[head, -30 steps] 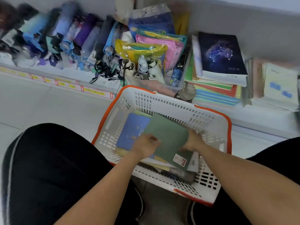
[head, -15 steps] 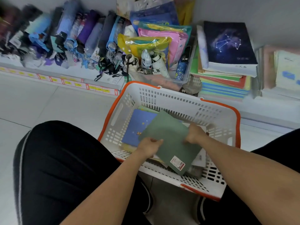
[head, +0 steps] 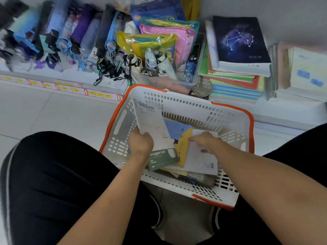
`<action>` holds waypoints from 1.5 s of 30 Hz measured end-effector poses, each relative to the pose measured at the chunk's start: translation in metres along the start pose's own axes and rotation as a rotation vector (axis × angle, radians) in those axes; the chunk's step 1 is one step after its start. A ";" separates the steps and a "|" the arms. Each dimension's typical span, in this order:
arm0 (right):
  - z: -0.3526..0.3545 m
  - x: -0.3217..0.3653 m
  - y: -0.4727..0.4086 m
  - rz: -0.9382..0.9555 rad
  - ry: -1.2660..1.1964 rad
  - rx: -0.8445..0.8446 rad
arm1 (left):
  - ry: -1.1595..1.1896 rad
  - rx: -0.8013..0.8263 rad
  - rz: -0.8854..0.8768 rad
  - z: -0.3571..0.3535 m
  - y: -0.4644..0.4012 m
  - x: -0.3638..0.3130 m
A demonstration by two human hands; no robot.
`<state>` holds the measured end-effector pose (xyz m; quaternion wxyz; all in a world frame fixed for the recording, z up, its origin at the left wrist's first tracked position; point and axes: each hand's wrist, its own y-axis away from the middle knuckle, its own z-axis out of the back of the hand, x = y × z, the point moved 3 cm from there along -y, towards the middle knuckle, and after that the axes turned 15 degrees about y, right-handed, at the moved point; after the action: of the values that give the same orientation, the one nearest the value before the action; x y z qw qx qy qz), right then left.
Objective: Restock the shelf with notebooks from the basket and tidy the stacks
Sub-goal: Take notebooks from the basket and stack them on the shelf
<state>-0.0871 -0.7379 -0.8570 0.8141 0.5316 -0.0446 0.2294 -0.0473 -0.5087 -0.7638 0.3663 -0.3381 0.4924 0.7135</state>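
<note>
Notebooks fill the white basket [head: 200, 103]; the left hand [head: 140, 143] grips a pale notebook [head: 152, 124] (printed "DREAM") at its near edge, long axis tilted far-left. A green notebook [head: 161, 159] lies just beside it, and the right hand [head: 206, 141] presses flat on a grey notebook [head: 201, 160]. The basket stands on pale floor tiles [head: 53, 112]; stacks [head: 235, 75] sit on the shelf [head: 286, 110] beyond.

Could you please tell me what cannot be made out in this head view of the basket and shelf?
- Lower notebooks in the basket: covered by the grey notebook and green notebook.
- Left hand fingers: tucked behind the white notebook.
- Umbrellas: motion-blurred at the left edge.
- Price labels: too small.
</note>
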 end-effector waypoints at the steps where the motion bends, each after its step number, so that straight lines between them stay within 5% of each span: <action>1: -0.011 -0.010 -0.002 -0.071 -0.083 0.077 | -0.083 -0.019 -0.070 0.004 -0.001 -0.001; 7: -0.041 -0.005 0.000 -0.068 -0.239 0.216 | -0.188 -0.060 -0.206 0.013 -0.003 -0.009; 11: -0.039 0.020 0.012 0.134 -0.187 0.176 | -0.174 -0.063 -0.212 0.016 -0.001 -0.016; 18: 0.070 0.116 0.119 0.750 0.403 -0.356 | -0.343 0.020 -0.388 0.042 -0.006 -0.073; 21: 0.131 0.121 0.183 0.776 0.188 -0.580 | -0.373 0.088 -0.455 0.056 -0.001 -0.096; 25: 0.165 0.084 0.218 0.661 -0.537 -0.355 | -0.041 0.204 -0.408 0.057 0.012 -0.115; 29: 0.141 0.064 0.234 0.629 -0.918 0.005 | 0.419 0.300 -0.038 0.041 0.038 -0.130; 34: 0.096 0.052 0.251 0.629 -0.610 0.134 | 0.879 0.508 0.054 0.028 0.077 -0.159; 38: 0.104 0.036 0.254 0.609 -0.161 0.022 | 0.685 0.419 -0.328 0.039 0.082 -0.158; 41: 0.127 0.045 0.265 0.689 -0.152 -0.148 | 0.682 0.524 -0.548 0.055 0.089 -0.175; 45: 0.132 0.074 0.283 0.935 -0.231 0.012 | 0.720 0.661 -0.688 0.059 0.107 -0.219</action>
<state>-0.1175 -0.7374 -0.5378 0.6103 0.4814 -0.3677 0.5104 -0.0356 -0.5205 -0.5134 0.4722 -0.5668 0.6437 0.2037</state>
